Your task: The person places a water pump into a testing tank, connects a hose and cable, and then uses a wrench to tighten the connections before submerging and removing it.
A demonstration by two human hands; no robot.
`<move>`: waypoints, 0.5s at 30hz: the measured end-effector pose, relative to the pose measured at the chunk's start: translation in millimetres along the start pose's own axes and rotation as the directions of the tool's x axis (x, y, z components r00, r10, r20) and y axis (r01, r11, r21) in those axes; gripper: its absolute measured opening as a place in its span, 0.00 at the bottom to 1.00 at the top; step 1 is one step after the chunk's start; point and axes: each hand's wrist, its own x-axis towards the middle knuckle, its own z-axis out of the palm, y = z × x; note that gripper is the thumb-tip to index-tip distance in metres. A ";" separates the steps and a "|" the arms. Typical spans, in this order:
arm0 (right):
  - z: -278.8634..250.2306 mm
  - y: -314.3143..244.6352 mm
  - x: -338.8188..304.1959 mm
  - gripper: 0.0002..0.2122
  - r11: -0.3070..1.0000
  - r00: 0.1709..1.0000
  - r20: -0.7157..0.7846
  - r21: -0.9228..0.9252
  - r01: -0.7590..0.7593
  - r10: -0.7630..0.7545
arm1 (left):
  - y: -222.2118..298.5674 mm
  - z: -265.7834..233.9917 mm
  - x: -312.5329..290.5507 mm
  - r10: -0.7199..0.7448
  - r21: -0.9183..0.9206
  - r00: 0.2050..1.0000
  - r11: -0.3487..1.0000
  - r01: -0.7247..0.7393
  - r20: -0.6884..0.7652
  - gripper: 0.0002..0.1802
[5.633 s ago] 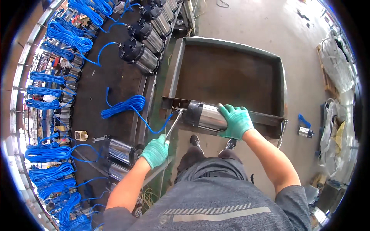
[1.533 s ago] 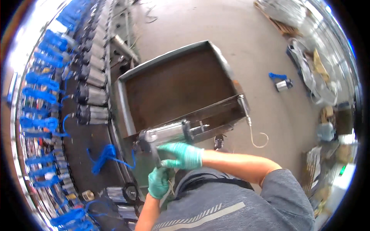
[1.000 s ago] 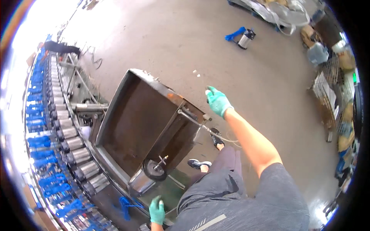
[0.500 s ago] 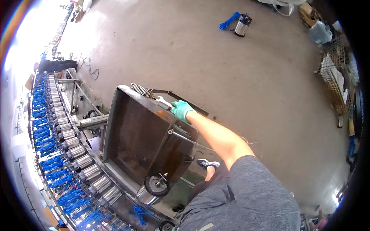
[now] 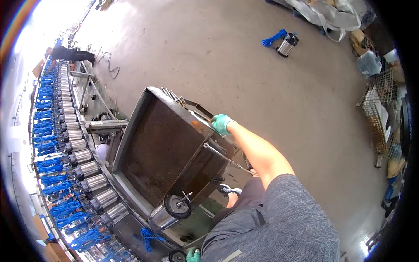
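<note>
My right hand (image 5: pixel 222 124), in a green glove, is at the far edge of a dark steel work table (image 5: pixel 152 131). Its fingers are closed round the end of an open-ended wrench (image 5: pixel 200 116), which is partly covered by the hand. My left hand (image 5: pixel 193 256), also gloved in green, just shows at the lower edge, beside the black round end of a pump (image 5: pixel 177 256). What its fingers do is hidden. A steel pump (image 5: pixel 165 213) with a black end and a small T-shaped fitting leans at the table's near side.
Several metal rods (image 5: pixel 173 97) lie on the table's far rim; a long-handled tool (image 5: pixel 227 158) crosses its right part. Along the left runs a conveyor (image 5: pixel 94 150) of steel pumps with blue cables. A person (image 5: pixel 72 54) bends over its far end. Another pump (image 5: pixel 286 45) lies on the floor.
The view has shifted, so the table appears farther right and slightly higher. My right hand stays at the rim with the wrench, which looks turned. My left glove has come into view below.
</note>
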 end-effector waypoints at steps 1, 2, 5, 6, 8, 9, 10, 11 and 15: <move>-1.1 5.8 -4.0 0.18 0.968 0.994 0.015 0.226 -0.110 0.109 | -2.9 1.7 0.5 0.001 -0.006 1.000 1.000 -0.001 -0.001 0.25; -2.6 12.2 -7.4 0.18 0.983 0.995 -0.064 0.175 -0.062 0.074 | -5.4 4.2 1.4 0.001 -0.012 1.000 1.000 -0.001 0.003 0.25; -4.8 26.5 -12.4 0.21 0.990 0.997 -0.052 0.131 -0.055 0.063 | -9.7 7.8 5.2 -0.004 -0.022 1.000 1.000 0.004 0.012 0.24; -3.1 30.3 -14.6 0.22 0.989 0.996 0.049 0.127 -0.076 0.071 | -10.2 8.3 6.2 -0.010 -0.022 1.000 1.000 0.010 0.017 0.24; 1.8 36.6 -18.4 0.25 0.986 0.964 0.258 0.129 -0.101 0.065 | -8.5 9.5 10.3 -0.019 -0.014 0.999 1.000 0.020 0.035 0.24; 3.5 39.8 -19.5 0.25 0.960 0.928 0.358 0.208 -0.190 0.106 | -6.4 10.1 13.3 -0.028 -0.006 0.999 1.000 0.028 0.043 0.23; 8.1 42.3 -21.9 0.24 0.944 0.903 0.420 0.254 -0.209 0.087 | -3.9 10.4 15.3 -0.036 0.003 0.998 0.999 0.036 0.052 0.23; 10.9 45.0 -22.9 0.24 0.957 0.926 0.372 0.237 -0.168 0.071 | -0.6 11.3 19.0 -0.045 0.013 0.997 0.999 0.044 0.057 0.23; 19.1 55.2 -23.4 0.23 0.978 0.964 0.265 0.201 -0.061 0.006 | 14.6 15.3 31.1 -0.079 0.046 0.994 0.996 0.076 0.075 0.22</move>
